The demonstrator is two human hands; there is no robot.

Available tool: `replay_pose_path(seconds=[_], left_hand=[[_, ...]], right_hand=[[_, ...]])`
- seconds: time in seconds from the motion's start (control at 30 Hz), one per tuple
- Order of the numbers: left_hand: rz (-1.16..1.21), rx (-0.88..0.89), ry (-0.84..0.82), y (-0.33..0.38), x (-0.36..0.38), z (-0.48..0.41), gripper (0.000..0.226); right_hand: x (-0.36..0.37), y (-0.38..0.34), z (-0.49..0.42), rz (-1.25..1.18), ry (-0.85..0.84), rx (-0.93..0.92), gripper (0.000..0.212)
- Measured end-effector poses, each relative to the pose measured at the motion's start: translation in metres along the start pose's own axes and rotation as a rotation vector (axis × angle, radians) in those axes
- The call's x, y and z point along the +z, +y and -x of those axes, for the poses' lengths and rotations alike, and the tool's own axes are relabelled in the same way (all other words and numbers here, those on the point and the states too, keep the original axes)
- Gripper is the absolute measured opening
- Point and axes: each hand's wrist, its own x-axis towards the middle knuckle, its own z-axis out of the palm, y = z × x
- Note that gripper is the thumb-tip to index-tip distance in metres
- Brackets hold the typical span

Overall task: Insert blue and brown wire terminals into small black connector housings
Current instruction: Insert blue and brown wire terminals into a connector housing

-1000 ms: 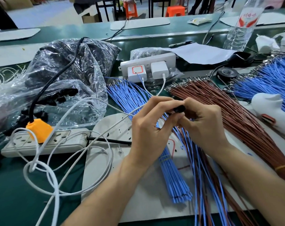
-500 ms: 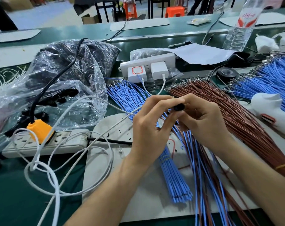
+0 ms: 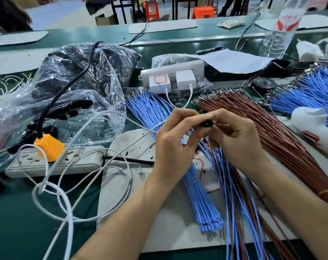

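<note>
- Head view: small, glossy black connector housing (image 3: 207, 123) pinched from both sides by curled fingertips of left hand (image 3: 175, 147) and right hand (image 3: 236, 141), raised above the white mat (image 3: 165, 231).
- Blue and brown wires (image 3: 232, 184) trailing beneath.
- Bottle (image 3: 279, 32) label: red writing, unreadable.

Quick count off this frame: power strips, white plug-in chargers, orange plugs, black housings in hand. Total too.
Power strips: 2
White chargers: 2
Orange plugs: 1
Black housings in hand: 1
Total: 6
</note>
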Motion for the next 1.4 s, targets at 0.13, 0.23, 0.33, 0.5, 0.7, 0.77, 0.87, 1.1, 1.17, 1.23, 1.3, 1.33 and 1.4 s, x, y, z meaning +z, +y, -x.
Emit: replay_pose_path(seconds=[0.13, 0.23, 0.33, 0.5, 0.7, 0.77, 0.87, 1.1, 1.17, 1.23, 1.3, 1.33, 1.4], left_hand=[[0.003, 0.000, 0.001, 0.001, 0.000, 0.000, 0.023], [0.002, -0.005, -0.002, 0.001, 0.000, 0.000, 0.023], [0.010, -0.008, -0.002, 0.001, 0.000, 0.000, 0.024], [0.028, -0.011, 0.000, 0.002, 0.000, 0.001, 0.026], [0.043, -0.006, 0.006, 0.005, -0.002, -0.002, 0.017], [0.084, -0.016, 0.014, 0.006, -0.004, -0.002, 0.016], [0.138, -0.032, 0.024, 0.009, -0.006, -0.004, 0.017], [0.069, 0.005, -0.005, 0.009, -0.006, -0.006, 0.022], [0.083, -0.016, -0.021, 0.009, -0.006, -0.006, 0.022], [0.103, -0.053, -0.027, 0.008, -0.006, -0.005, 0.021], [0.136, -0.093, -0.023, 0.007, -0.005, -0.005, 0.022], [0.149, -0.110, -0.015, 0.007, -0.004, -0.005, 0.023], [0.183, -0.161, 0.010, 0.006, -0.003, -0.004, 0.025]], right_hand=[[0.000, -0.002, 0.000, 0.056, -0.027, -0.030, 0.007], [0.000, -0.004, -0.001, 0.113, -0.042, -0.072, 0.011], [-0.001, -0.004, -0.001, 0.163, -0.044, -0.096, 0.018], [0.001, -0.003, 0.000, 0.211, -0.040, -0.118, 0.032], [0.000, -0.002, 0.001, 0.222, 0.005, -0.170, 0.016], [-0.002, -0.003, 0.000, 0.163, 0.051, -0.125, 0.023], [-0.006, -0.005, -0.004, 0.007, 0.139, 0.038, 0.028], [-0.007, -0.012, -0.009, -0.193, 0.161, 0.217, 0.029], [-0.004, -0.016, -0.007, -0.236, 0.134, 0.202, 0.034], [-0.002, -0.019, -0.004, -0.219, 0.110, 0.144, 0.037], [-0.001, -0.021, -0.003, -0.179, 0.106, 0.108, 0.034], [-0.001, -0.022, -0.003, -0.160, 0.109, 0.101, 0.033], [-0.002, -0.023, -0.002, -0.117, 0.100, 0.083, 0.033]])
